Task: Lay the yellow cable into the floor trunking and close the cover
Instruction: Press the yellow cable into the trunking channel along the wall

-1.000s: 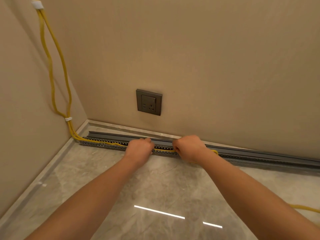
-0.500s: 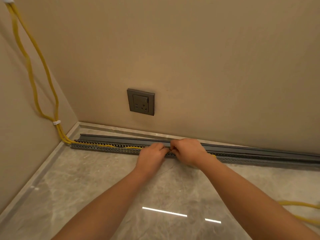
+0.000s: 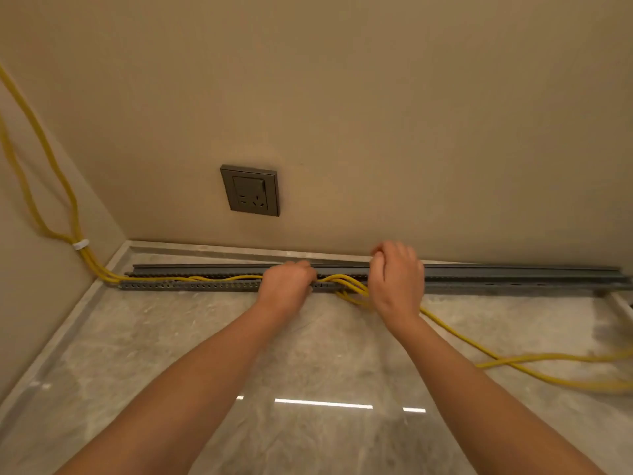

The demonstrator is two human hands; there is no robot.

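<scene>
Grey floor trunking (image 3: 191, 286) holds the yellow cable (image 3: 344, 280) under the curled fingers (image 3: 305, 269) of the left hand (image 3: 287, 286); whether the right hand (image 3: 397, 286), fingers also curled, pinches it, I cannot tell. Between the 2 hands it humps over the front wall, so springy slack could pull laid strands out.

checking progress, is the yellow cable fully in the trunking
Partly out: the yellow cable lies in the trunking left of the left hand, but trails onto the floor by the right hand.

Warm, dim light; bright streaks glare on the glossy floor (image 3: 322, 404); wide-angle edges bend.
</scene>
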